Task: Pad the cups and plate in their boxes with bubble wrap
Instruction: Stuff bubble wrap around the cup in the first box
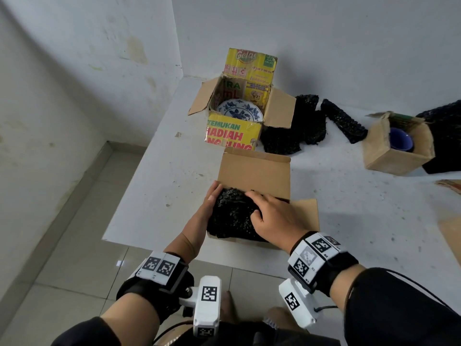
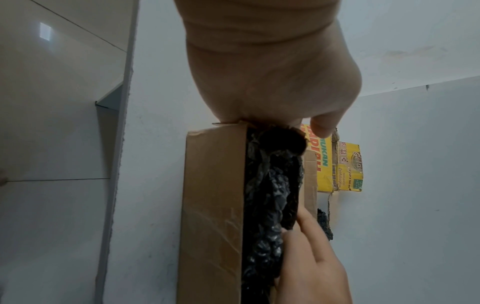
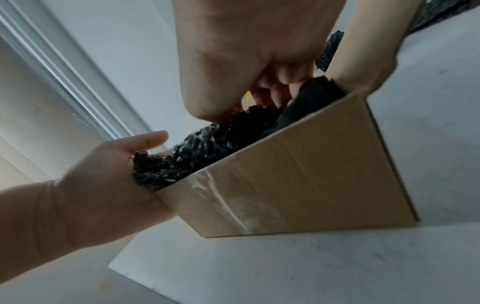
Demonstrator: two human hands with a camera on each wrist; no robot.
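An open brown box (image 1: 254, 172) stands at the table's near edge, stuffed with black bubble wrap (image 1: 230, 216) that bulges above its rim. My left hand (image 1: 212, 203) lies flat against the wrap's left side, palm against it in the right wrist view (image 3: 109, 174). My right hand (image 1: 274, 213) presses on top of the wrap, fingers spread and thumb dug in. What lies under the wrap is hidden. A blue-and-white plate (image 1: 239, 112) sits in the yellow box (image 1: 234, 136) behind. A blue cup (image 1: 400, 139) sits in a small brown box (image 1: 389, 158) at the right.
Loose black bubble wrap (image 1: 294, 128) and a rolled piece (image 1: 343, 121) lie between the yellow box and the small box; another piece (image 1: 444, 146) is at the far right. The white table (image 1: 349, 221) ends at its left edge (image 1: 124, 188) above tiled floor. Walls are close behind.
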